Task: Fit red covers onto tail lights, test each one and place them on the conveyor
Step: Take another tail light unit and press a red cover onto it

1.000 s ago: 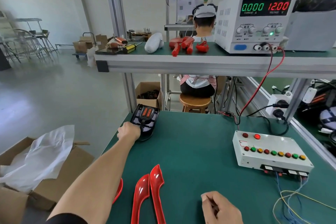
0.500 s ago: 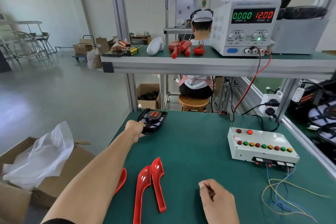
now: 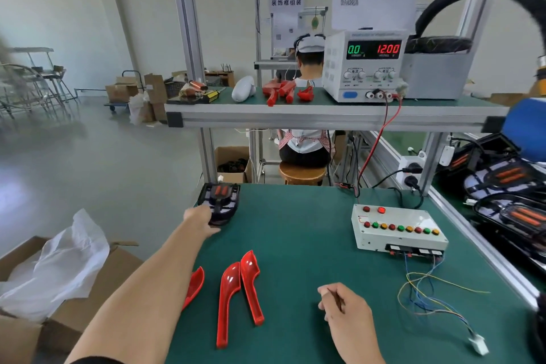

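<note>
A black tail light housing (image 3: 220, 201) with orange strips inside lies at the far left corner of the green bench (image 3: 310, 245). My left hand (image 3: 199, 217) is stretched out to it and grips its near edge. Three red covers lie near me: one (image 3: 195, 285) partly hidden by my left forearm, a long one (image 3: 226, 301) and another (image 3: 251, 284) beside it. My right hand (image 3: 344, 309) rests on the bench with its fingers loosely curled and holds nothing that I can see.
A white test box (image 3: 399, 230) with coloured buttons sits at the right, its loose wires and white plug (image 3: 478, 344) trailing toward me. A power supply (image 3: 365, 65) stands on the upper shelf. More tail lights (image 3: 508, 201) lie on the conveyor at right. Open cardboard box (image 3: 59, 289) at left.
My left hand has stayed on the tail light housing, which has shifted slightly at the bench's far left corner. My right hand has kept its place.
</note>
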### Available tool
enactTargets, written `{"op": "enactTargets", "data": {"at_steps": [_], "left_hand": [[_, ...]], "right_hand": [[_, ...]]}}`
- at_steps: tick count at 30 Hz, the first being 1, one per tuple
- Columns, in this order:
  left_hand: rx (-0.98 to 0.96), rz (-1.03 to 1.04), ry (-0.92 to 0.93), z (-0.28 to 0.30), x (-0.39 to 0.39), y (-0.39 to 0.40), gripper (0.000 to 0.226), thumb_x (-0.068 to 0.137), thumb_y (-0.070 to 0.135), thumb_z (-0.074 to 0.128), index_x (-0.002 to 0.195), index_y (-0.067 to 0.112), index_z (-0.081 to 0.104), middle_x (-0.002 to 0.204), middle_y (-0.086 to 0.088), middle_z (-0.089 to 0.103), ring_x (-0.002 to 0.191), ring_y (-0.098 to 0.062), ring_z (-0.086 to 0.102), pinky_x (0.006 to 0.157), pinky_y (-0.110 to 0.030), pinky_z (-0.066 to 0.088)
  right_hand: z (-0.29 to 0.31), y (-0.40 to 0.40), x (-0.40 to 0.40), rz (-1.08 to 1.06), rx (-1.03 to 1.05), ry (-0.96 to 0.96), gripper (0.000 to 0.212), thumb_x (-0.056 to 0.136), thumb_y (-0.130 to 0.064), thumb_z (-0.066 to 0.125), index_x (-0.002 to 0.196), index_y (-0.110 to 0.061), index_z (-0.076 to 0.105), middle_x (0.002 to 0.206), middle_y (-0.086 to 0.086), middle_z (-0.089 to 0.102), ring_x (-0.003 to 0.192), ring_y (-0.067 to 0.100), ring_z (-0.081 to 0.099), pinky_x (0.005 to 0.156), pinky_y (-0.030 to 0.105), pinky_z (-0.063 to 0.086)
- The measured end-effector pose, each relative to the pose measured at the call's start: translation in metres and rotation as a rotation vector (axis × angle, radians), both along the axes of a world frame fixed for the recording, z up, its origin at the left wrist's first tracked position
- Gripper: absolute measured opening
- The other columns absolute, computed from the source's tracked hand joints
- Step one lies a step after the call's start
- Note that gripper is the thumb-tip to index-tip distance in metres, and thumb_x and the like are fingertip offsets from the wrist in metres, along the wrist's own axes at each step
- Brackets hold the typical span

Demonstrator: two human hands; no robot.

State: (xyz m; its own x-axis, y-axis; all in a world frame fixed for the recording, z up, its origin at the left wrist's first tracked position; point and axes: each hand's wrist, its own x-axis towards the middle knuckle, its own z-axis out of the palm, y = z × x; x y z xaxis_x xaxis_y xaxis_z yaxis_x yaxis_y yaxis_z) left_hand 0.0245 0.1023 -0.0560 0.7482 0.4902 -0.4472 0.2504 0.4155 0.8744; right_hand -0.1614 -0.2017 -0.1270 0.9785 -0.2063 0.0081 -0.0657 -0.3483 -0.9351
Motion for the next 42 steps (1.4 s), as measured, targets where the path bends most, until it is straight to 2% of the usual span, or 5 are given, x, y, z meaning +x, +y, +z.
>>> {"op": "enactTargets", "data": {"at_steps": [7,21,29,34,42], "left_hand": [[-0.287,-0.013,0.045,-0.005,-0.003,0.0,0.036,0.107,-0.004,0.032,0.133,0.004,0.056,0.144,-0.022,0.055,0.134,-0.038,0.052,0.112,-0.057,0.042],[-0.82,0.056,-0.304,0.008,0.052,-0.065,0.042,0.11,0.0,0.027,0.15,-0.002,0.042,0.149,-0.024,0.049,0.139,-0.042,0.047,0.116,-0.049,0.038],[-0.851,0.025,-0.373,0.012,0.078,-0.07,0.039,0.109,-0.001,0.033,0.147,-0.002,0.044,0.144,-0.025,0.053,0.132,-0.04,0.056,0.115,-0.043,0.042],[-0.771,0.018,-0.425,0.02,0.098,-0.059,0.037,0.108,-0.002,0.038,0.142,0.001,0.051,0.125,-0.024,0.063,0.103,-0.038,0.069,0.095,-0.041,0.058],[-0.691,-0.273,-0.339,0.015,0.088,-0.081,0.022,0.108,-0.002,0.038,0.124,-0.006,0.052,0.114,-0.031,0.065,0.113,-0.051,0.062,0.077,-0.05,0.061]], "right_hand": [[-0.002,0.006,0.006,-0.028,-0.082,-0.003,0.023,0.094,-0.024,0.064,0.074,-0.031,0.07,0.067,-0.011,0.071,0.058,0.009,0.059,0.067,0.024,0.053],[-0.013,0.007,0.016,-0.057,-0.106,-0.06,0.026,0.086,-0.019,0.072,0.071,-0.041,0.069,0.058,-0.007,0.069,0.05,0.01,0.059,0.057,0.015,0.05],[-0.013,0.011,0.018,-0.096,-0.165,-0.136,0.03,0.079,-0.014,0.078,0.071,-0.042,0.069,0.05,-0.01,0.063,0.043,0.004,0.053,0.053,0.013,0.047],[-0.018,0.013,0.02,-0.115,-0.243,-0.14,0.022,0.076,-0.02,0.074,0.076,-0.041,0.068,0.053,-0.012,0.061,0.05,0.006,0.06,0.055,0.013,0.049],[-0.013,0.015,0.025,-0.152,-0.276,-0.145,0.031,0.073,-0.012,0.078,0.054,-0.033,0.065,0.046,-0.012,0.058,0.044,0.008,0.057,0.053,0.016,0.049]]}}
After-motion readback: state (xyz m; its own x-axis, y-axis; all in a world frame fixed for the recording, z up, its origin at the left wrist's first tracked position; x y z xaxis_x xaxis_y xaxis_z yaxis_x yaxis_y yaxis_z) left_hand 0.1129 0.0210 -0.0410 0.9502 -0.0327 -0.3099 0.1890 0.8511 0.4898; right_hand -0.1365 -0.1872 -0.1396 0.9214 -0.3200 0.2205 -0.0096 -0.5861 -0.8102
